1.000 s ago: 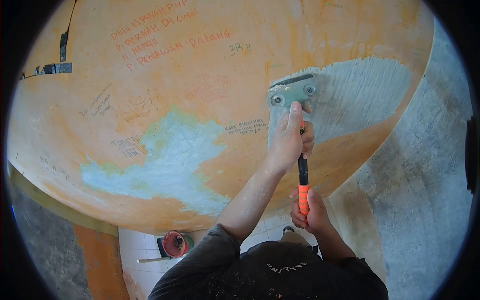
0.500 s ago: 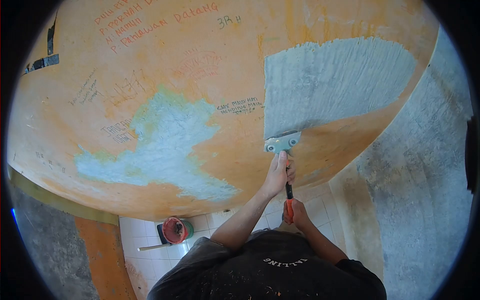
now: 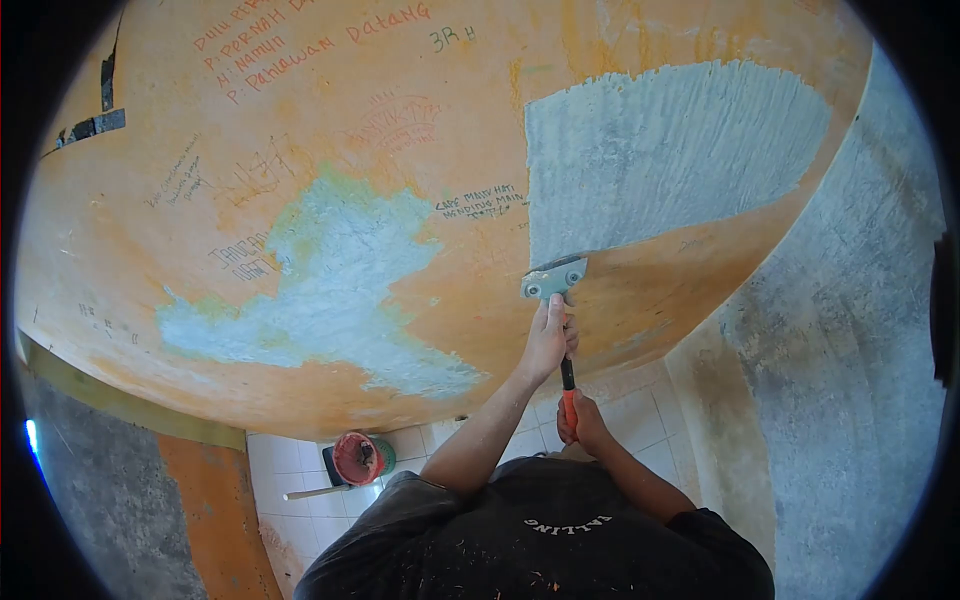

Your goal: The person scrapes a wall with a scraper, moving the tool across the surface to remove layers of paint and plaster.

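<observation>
Both my hands are closed on one long-handled scraper (image 3: 552, 281) with an orange and black handle. My left hand (image 3: 545, 342) wraps the upper handle just below the wide metal head. Lower down, my right hand (image 3: 580, 418) grips the orange end near my body. The blade rests against the orange-painted wall (image 3: 470, 300), at the lower left corner of a bare grey-blue patch (image 3: 670, 160). Paint is gone from that patch, and its top edge is ragged. What lies directly behind the scraper head is hidden.
Another irregular pale patch (image 3: 340, 290) spreads over the wall to the left, among handwritten scrawls. A red and green bucket (image 3: 362, 458) stands on the tiled floor (image 3: 290, 455), beside a tool with a pale handle (image 3: 313, 493). A grey wall (image 3: 830, 350) adjoins at right.
The scraper head has shifted a little left and up, to the patch's lower left corner, and tilts more. Both hands moved with it and kept their hold. The view has shifted slightly.
</observation>
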`<action>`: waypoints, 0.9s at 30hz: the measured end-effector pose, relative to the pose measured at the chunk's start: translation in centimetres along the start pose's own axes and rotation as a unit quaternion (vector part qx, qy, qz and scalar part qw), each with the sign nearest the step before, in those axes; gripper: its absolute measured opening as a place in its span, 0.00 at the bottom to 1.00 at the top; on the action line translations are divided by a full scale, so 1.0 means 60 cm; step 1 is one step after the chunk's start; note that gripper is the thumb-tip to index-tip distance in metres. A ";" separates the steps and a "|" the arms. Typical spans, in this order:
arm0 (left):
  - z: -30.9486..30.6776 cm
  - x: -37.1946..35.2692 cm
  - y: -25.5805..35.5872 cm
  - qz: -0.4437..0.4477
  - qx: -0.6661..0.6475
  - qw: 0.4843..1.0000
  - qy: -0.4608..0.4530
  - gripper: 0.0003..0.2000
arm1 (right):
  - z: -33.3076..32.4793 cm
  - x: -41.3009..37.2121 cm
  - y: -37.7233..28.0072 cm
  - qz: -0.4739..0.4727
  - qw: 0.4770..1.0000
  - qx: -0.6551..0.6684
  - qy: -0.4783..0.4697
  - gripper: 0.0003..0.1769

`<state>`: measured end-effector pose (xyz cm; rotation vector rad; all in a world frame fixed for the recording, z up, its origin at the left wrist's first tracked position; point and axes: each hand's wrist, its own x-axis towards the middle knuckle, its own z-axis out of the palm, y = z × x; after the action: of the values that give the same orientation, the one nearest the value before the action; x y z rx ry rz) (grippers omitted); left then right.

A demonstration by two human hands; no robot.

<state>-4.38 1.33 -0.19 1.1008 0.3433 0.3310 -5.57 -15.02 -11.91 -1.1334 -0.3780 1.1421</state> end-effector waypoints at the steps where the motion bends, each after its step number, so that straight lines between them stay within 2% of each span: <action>1: -0.002 0.000 0.002 -0.003 0.001 1.000 0.000 0.20 | 0.003 0.002 0.001 0.002 1.000 0.005 -0.002 0.31; 9: -0.005 -0.002 0.006 0.000 0.032 0.999 0.013 0.21 | 0.007 0.009 0.016 0.002 1.000 0.019 -0.025 0.32; 27: 0.006 0.005 0.002 0.031 0.053 0.997 0.054 0.20 | 0.031 0.014 0.005 -0.042 0.996 -0.060 0.047 0.34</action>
<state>-3.97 1.21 0.02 1.2015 0.4266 0.4315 -6.74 -13.36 -11.63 -1.2598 -0.4225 1.0000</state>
